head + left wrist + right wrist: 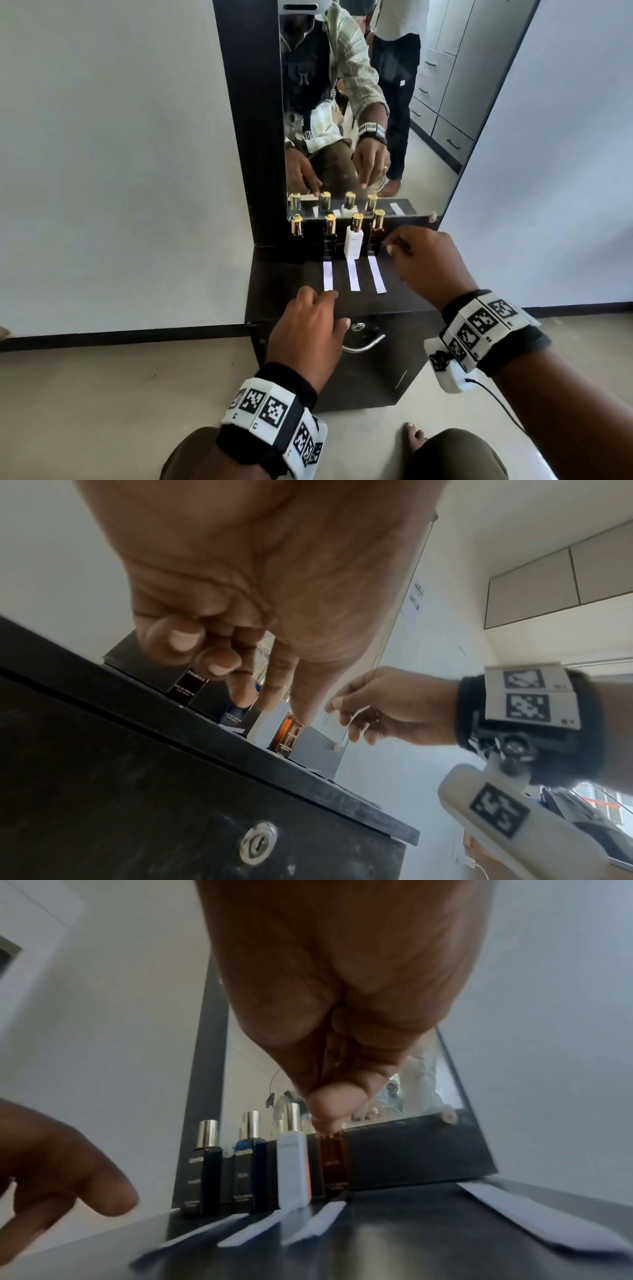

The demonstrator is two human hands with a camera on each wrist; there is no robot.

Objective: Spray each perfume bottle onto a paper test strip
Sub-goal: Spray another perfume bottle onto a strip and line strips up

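Because the right grip is held with its fingers curled in beside the gold cap of the amber bottle, it cannot be told from any view whether something thin is pinched there or nothing at all; no bottle is grasped. The left grip is released, with its fingers loosely bent over the front edge of the counter and its tips just beside the near end of the left strip. Four capped bottles are stood upright in a close row at the back of the counter, under the mirror: a black bottle, a dark blue bottle, the white bottle and the amber one. Strips are laid in front of the last three only, the middle strip and the right strip being parallel to the left one. A fourth strip is seen lying apart at the right in the right wrist view. By this judgement no spraying is yet begun, since every cap is on. Several risks are judged to follow. As the bottles are narrow, tall and set near one another, a neighbour could be knocked over when the amber bottle is reached for or lifted out. Since the strips are light and loose, they could be swept askew by the left fingers or blown aside by a spray. With the strips laid so near each other, mist meant for one could be carried onto the next, and the scents would be mixed. The black bottle could be left without a strip unless the fourth one is brought across.
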